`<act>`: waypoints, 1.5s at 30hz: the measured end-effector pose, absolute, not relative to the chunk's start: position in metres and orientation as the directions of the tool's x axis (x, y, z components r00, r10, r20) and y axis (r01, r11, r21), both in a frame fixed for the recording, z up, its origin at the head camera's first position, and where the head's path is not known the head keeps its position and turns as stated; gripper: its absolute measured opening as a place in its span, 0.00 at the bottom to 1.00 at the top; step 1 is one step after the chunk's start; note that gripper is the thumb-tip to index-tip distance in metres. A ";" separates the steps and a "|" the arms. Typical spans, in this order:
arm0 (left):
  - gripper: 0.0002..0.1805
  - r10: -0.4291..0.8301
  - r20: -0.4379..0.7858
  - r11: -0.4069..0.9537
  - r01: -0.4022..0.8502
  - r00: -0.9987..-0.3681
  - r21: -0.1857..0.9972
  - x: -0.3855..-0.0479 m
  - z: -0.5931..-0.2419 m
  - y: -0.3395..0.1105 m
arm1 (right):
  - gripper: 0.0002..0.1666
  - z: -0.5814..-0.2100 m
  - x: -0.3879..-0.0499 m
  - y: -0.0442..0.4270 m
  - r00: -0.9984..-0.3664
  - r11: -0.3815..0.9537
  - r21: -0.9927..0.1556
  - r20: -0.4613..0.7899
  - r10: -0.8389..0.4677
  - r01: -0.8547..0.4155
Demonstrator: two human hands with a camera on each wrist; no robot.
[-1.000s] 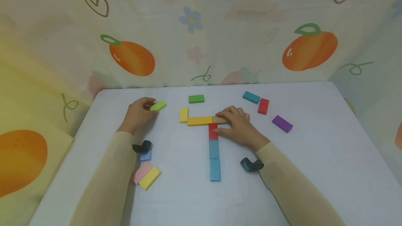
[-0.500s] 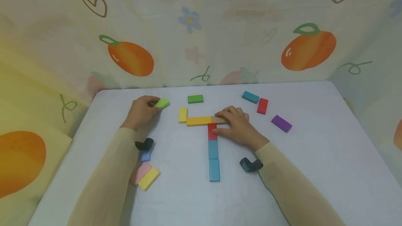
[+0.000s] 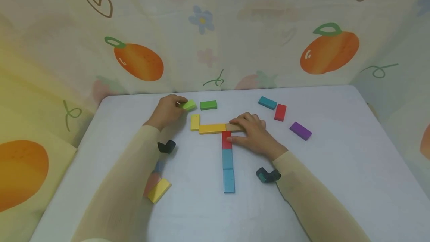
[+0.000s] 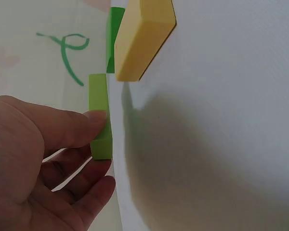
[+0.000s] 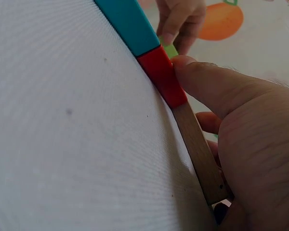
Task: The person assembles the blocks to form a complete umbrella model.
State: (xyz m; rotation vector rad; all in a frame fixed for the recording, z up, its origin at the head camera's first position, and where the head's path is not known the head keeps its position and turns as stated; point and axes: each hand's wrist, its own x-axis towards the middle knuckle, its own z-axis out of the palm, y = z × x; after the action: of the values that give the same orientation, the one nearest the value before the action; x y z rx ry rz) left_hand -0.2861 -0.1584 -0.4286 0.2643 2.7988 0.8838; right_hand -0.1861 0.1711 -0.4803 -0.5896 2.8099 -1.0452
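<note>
Head view: lime-green rectangular block (image 3: 190, 105), smooth-faced, near far edge of white-covered desk (image 3: 195, 212), just beside darker green rectangular block (image 3: 208, 105); desk contact unclear. Left hand (image 3: 169, 110): grip pinches lime block. Right hand (image 3: 254, 134): grip clamped, thumb on red rectangular block (image 3: 226, 143), fingers curled round tan wooden rectangular block (image 5: 197, 149).

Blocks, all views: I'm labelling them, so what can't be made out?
Head: pink block and blue block, partly behind the left sleeve.
Head: light-green block, partly behind the left hand.
Head: wooden block, partly behind the right hand.
Left wrist: yellow block, cut off by top edge.
Right wrist: teal block, cut off by top edge.
</note>
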 end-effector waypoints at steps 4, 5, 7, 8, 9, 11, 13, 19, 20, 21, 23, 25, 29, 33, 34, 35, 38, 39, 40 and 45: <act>0.22 0.256 -0.157 0.821 0.129 -0.954 0.556 -0.292 -0.430 -0.147 | 0.39 -0.483 -0.187 0.172 -0.921 0.694 -0.641 0.054 -0.385 -0.327; 0.22 0.260 -0.168 0.825 0.128 -0.951 0.550 -0.293 -0.430 -0.145 | 0.39 -0.483 -0.187 0.172 -0.921 0.695 -0.641 0.054 -0.385 -0.328; 0.22 0.263 -0.193 0.831 0.120 -0.945 0.544 -0.295 -0.430 -0.140 | 0.39 -0.483 -0.187 0.172 -0.922 0.693 -0.645 0.050 -0.384 -0.323; 0.22 0.262 -0.205 0.834 0.114 -0.943 0.540 -0.296 -0.431 -0.137 | 0.39 -0.483 -0.187 0.172 -0.923 0.693 -0.645 0.048 -0.383 -0.322; 0.22 0.263 -0.214 0.834 0.110 -0.941 0.540 -0.297 -0.431 -0.135 | 0.39 -0.483 -0.187 0.172 -0.923 0.692 -0.647 0.046 -0.382 -0.319; 0.22 0.263 -0.232 0.835 0.100 -0.937 0.541 -0.298 -0.431 -0.129 | 0.39 -0.483 -0.187 0.172 -0.924 0.696 -0.645 0.044 -0.381 -0.317; 0.22 0.264 -0.244 0.832 0.093 -0.933 0.546 -0.299 -0.431 -0.124 | 0.39 -0.482 -0.187 0.172 -0.924 0.699 -0.641 0.041 -0.380 -0.316; 0.21 0.255 -0.279 0.832 0.063 -0.926 0.552 -0.299 -0.428 -0.110 | 0.39 -0.482 -0.188 0.172 -0.925 0.701 -0.642 0.033 -0.380 -0.311; 0.21 0.248 -0.286 0.831 0.051 -0.926 0.555 -0.299 -0.428 -0.108 | 0.39 -0.482 -0.188 0.172 -0.924 0.701 -0.642 0.033 -0.380 -0.311; 0.20 0.240 -0.291 0.830 0.040 -0.926 0.557 -0.299 -0.427 -0.107 | 0.39 -0.482 -0.188 0.172 -0.924 0.701 -0.642 0.033 -0.381 -0.312; 0.20 0.224 -0.297 0.829 0.021 -0.928 0.559 -0.300 -0.428 -0.104 | 0.38 -0.483 -0.189 0.172 -0.923 0.702 -0.640 0.034 -0.382 -0.314; 0.20 0.214 -0.296 0.827 0.012 -0.931 0.561 -0.301 -0.428 -0.102 | 0.38 -0.484 -0.190 0.172 -0.922 0.702 -0.638 0.034 -0.385 -0.316; 0.19 0.211 -0.280 0.830 0.021 -0.936 0.558 -0.302 -0.428 -0.099 | 0.38 -0.485 -0.190 0.172 -0.922 0.702 -0.637 0.035 -0.387 -0.319; 0.20 0.217 -0.272 0.828 0.029 -0.938 0.559 -0.301 -0.427 -0.097 | 0.38 -0.485 -0.190 0.172 -0.922 0.699 -0.640 0.037 -0.385 -0.317; 0.20 0.217 -0.272 0.828 0.029 -0.937 0.560 -0.300 -0.427 -0.097 | 0.38 -0.485 -0.190 0.172 -0.922 0.697 -0.642 0.038 -0.385 -0.318; 0.20 0.216 -0.272 0.828 0.028 -0.938 0.560 -0.300 -0.427 -0.097 | 0.38 -0.485 -0.190 0.172 -0.922 0.696 -0.644 0.039 -0.385 -0.318; 0.20 0.215 -0.271 0.830 0.029 -0.938 0.556 -0.301 -0.427 -0.097 | 0.38 -0.484 -0.190 0.172 -0.922 0.693 -0.647 0.040 -0.384 -0.317; 0.20 0.213 -0.272 0.832 0.028 -0.939 0.554 -0.300 -0.427 -0.097 | 0.38 -0.484 -0.190 0.172 -0.922 0.692 -0.648 0.041 -0.385 -0.318; 0.20 0.210 -0.272 0.834 0.027 -0.939 0.551 -0.300 -0.427 -0.097 | 0.38 -0.484 -0.190 0.172 -0.922 0.691 -0.649 0.041 -0.386 -0.318; 0.20 0.214 -0.275 0.844 0.036 -0.937 0.535 -0.299 -0.426 -0.097 | 0.39 -0.484 -0.190 0.173 -0.921 0.692 -0.647 0.046 -0.386 -0.322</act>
State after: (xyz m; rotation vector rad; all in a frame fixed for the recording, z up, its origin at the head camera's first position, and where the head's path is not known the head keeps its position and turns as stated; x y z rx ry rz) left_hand -0.2990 -0.0975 -0.4256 0.1884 2.6962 0.7727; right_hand -0.1897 0.1726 -0.4839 -0.5876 2.8028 -1.0444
